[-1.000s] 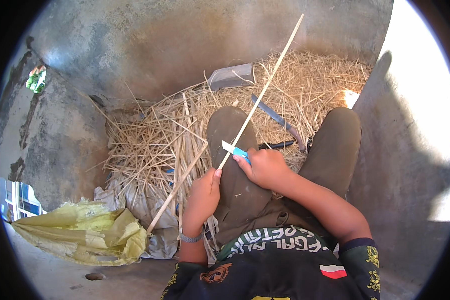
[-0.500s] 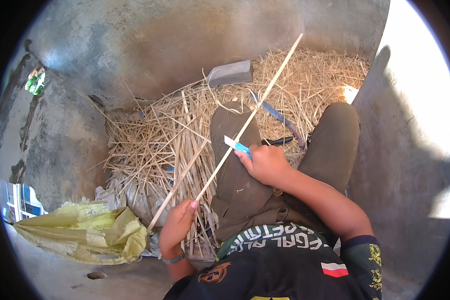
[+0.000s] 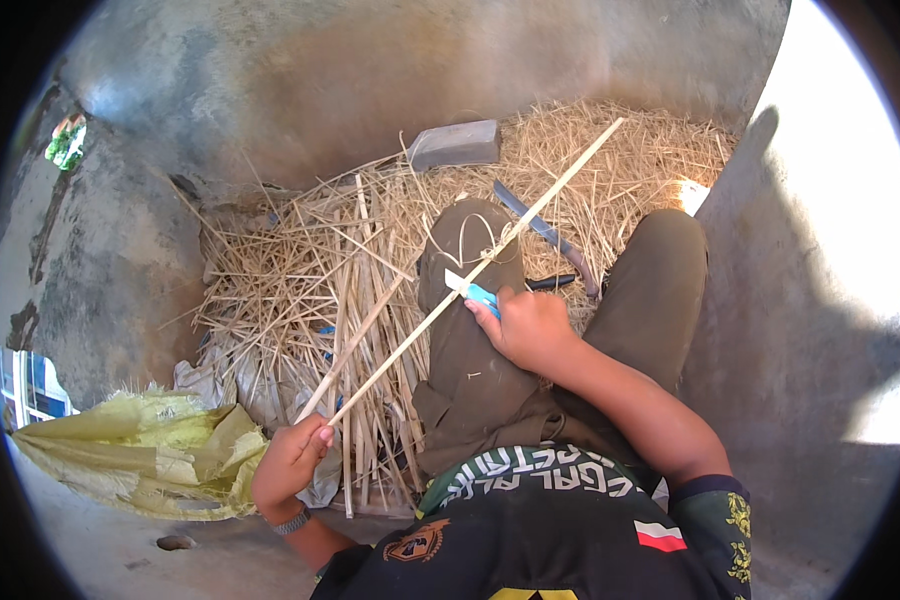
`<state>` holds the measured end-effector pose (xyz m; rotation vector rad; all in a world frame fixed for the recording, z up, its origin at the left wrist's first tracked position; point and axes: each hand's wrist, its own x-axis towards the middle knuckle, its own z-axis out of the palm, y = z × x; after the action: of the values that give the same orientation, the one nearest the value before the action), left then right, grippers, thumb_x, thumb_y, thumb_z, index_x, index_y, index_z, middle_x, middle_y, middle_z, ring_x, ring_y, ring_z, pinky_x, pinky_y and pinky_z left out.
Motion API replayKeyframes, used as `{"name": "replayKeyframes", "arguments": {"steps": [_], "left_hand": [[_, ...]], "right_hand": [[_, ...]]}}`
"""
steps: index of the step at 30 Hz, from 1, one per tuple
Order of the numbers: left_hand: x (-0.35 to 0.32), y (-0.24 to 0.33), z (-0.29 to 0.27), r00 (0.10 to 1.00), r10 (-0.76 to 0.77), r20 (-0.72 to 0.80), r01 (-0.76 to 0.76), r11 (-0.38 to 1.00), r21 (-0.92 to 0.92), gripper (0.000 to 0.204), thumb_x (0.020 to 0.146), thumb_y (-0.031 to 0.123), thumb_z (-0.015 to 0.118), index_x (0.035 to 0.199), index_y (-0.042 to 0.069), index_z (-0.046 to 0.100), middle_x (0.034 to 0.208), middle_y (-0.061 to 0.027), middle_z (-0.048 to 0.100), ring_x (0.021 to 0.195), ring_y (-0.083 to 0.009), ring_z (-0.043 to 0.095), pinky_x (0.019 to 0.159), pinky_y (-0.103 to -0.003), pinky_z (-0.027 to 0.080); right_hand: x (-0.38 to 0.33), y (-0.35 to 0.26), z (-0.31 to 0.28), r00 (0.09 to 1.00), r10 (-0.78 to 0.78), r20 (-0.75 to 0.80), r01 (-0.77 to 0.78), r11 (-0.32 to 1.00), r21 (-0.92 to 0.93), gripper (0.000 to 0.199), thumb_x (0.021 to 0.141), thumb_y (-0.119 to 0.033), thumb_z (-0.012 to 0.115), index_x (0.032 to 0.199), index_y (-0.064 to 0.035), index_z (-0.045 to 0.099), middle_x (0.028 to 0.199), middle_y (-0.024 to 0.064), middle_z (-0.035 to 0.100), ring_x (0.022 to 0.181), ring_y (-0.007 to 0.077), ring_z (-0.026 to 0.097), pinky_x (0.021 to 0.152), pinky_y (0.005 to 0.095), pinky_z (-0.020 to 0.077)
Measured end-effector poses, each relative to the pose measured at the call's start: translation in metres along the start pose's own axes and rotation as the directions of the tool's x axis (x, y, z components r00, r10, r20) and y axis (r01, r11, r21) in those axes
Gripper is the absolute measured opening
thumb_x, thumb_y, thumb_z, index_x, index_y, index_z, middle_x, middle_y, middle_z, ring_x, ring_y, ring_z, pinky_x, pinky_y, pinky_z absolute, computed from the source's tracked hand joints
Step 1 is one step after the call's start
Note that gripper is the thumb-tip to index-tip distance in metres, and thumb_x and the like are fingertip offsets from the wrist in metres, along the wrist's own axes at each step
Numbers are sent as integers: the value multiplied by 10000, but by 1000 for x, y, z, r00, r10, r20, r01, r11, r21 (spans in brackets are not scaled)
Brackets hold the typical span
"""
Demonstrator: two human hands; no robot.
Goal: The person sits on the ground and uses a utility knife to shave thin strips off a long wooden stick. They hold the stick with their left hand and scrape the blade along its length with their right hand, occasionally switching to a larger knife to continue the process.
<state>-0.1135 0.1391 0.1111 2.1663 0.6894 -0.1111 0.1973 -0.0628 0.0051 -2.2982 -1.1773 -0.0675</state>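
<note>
A long pale bamboo strip slants across my right-hand picture from far right to near left, over a trousered knee. My left hand is closed on its near end. In my right hand is a blue utility knife, fingers wrapped round the handle. Its blade lies against the strip above the knee. Thin curled shavings hang by the strip just beyond the blade. Past the knee, a curved-handled machete rests on the shavings pile, near a black handle.
A heap of shavings and many loose strips covers the ground ahead. A grey block sits against the far concrete wall. At the left lies a yellow woven sack. Another wall rises at the right.
My left hand has moved left and nearer to me, pulling the strip along under the blade. The right hand with the knife stays nearly in place. More curled shavings show at the knee.
</note>
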Motion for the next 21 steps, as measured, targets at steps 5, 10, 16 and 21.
{"name": "replayKeyframes", "arguments": {"steps": [5, 10, 16, 21], "left_hand": [[-18, -24, -28, 996, -78, 33, 79, 995, -54, 286, 1057, 228, 551, 845, 39, 577, 627, 14, 498, 559, -73, 427, 522, -246, 353], [17, -47, -13, 969, -167, 180, 216, 929, -301, 261, 1066, 259, 551, 900, 60, 583, 694, 55, 479, 579, -36, 384, 516, -208, 321], [62, -9, 52, 997, 37, 72, -12, 948, -317, 274, 1071, 251, 529, 909, 34, 574, 693, 19, 492, 600, -62, 425, 546, -245, 367], [126, 54, 110, 955, 192, -227, -237, 952, -195, 297, 1058, 233, 539, 892, -10, 580, 650, -91, 532, 585, -180, 517, 574, -343, 413]], "right_hand": [[-2, 4, -3, 998, 66, -9, -66, 998, 9, 607, 1016, -525, 505, 752, 6, 636, 592, 202, 635, 514, 383, 648, 482, 485, 510], [4, 9, -6, 984, 165, 72, -170, 983, 73, 617, 1041, -514, 459, 770, 10, 641, 626, 230, 642, 602, 434, 664, 577, 523, 528], [25, 25, -24, 948, 318, 6, -314, 931, 189, 608, 1070, -501, 382, 922, 41, 617, 739, 258, 665, 738, 470, 668, 690, 552, 520], [49, 26, -45, 986, 67, 150, -69, 998, 10, 515, 1023, -504, 459, 992, -10, 601, 756, 230, 674, 739, 446, 675, 685, 538, 521]]}}
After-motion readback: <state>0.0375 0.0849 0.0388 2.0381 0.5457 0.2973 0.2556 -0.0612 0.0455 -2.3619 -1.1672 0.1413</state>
